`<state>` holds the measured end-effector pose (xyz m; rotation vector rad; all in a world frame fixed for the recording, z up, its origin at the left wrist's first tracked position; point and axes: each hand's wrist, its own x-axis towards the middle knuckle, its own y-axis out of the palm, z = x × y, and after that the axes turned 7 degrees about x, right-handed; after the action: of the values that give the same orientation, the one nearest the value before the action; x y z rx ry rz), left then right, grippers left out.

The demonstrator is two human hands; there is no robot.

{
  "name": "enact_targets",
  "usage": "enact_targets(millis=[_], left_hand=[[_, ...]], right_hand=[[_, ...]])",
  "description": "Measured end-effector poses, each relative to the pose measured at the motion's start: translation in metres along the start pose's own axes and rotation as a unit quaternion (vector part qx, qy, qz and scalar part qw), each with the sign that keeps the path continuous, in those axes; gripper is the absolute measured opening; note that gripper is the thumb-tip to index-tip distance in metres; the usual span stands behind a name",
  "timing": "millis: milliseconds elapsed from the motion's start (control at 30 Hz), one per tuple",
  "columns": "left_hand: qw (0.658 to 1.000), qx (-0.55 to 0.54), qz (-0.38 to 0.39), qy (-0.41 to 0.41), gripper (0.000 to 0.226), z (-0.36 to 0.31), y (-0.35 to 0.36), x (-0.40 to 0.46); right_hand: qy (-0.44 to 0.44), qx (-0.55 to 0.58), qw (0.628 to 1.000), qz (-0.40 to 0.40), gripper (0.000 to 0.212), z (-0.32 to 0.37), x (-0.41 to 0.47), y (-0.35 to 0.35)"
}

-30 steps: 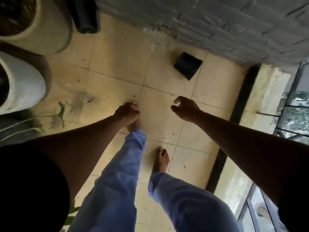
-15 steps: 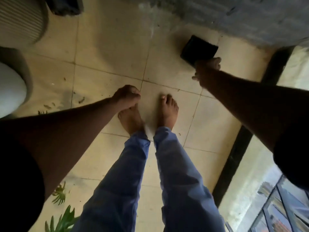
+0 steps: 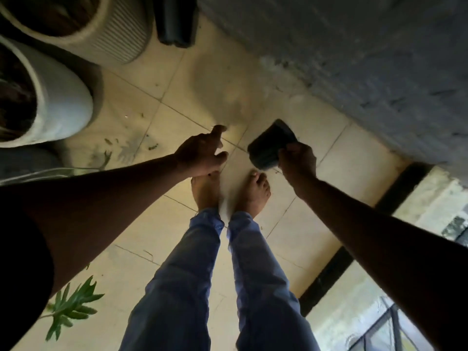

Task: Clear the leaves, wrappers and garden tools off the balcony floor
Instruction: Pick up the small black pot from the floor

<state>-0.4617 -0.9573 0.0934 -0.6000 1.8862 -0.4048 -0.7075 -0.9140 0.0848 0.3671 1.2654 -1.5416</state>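
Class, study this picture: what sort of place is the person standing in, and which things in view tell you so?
Most likely a home balcony or small terrace. Large planters stand on a cream tiled floor beside a rough grey wall, green leaves reach in from below, and a railing opens outdoors at the right.

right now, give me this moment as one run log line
right hand grips small black pot, lifted off floor | left hand holds nothing, fingers loosely curled | leaf bits on tiles

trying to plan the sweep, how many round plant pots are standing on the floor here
2, both at upper left: a ribbed beige pot at the top, and a smooth white pot just below it at the left edge. More may sit outside the frame.
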Motion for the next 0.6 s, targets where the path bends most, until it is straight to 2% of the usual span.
enact_targets(millis=[133, 200, 267, 367, 400, 467, 500, 600], left_hand=[[1.0, -0.019, -0.012, 0.003, 0.103, -0.003, -0.03, -0.012], [0.999, -0.031, -0.014, 0.007, 0.113, 0.005, -0.044, -0.013], [0.995, -0.103, -0.01, -0.013, 0.103, 0.014, -0.033, -0.015], [0.96, -0.196, -0.129, -0.152, 0.055, 0.031, 0.008, -0.014], [0.96, -0.177, -0.125, -0.178, 0.052, 0.044, 0.01, -0.012], [0.974, -0.149, -0.042, -0.166, 0.071, 0.082, -0.004, 0.0], [0.974, -0.15, -0.026, -0.168, 0.077, 0.099, -0.01, 0.004], [0.969, -0.167, -0.071, -0.169, 0.071, 0.135, -0.008, 0.006]], right_hand=[[-0.142, -0.125, 0.975, 0.119, 0.028, 0.041, -0.035, 0.029], [-0.197, -0.17, 0.955, 0.14, 0.025, 0.063, -0.04, 0.045], [-0.259, -0.186, 0.935, 0.159, 0.023, 0.083, -0.043, 0.064], [-0.311, -0.186, 0.915, 0.179, 0.023, 0.099, -0.041, 0.093], [-0.318, -0.189, 0.91, 0.189, 0.023, 0.101, -0.036, 0.1], [-0.328, -0.208, 0.894, 0.223, 0.022, 0.107, -0.025, 0.115], [-0.345, -0.216, 0.882, 0.235, 0.02, 0.11, -0.021, 0.123], [-0.4, -0.217, 0.868, 0.199, 0.021, 0.13, 0.001, 0.149]])
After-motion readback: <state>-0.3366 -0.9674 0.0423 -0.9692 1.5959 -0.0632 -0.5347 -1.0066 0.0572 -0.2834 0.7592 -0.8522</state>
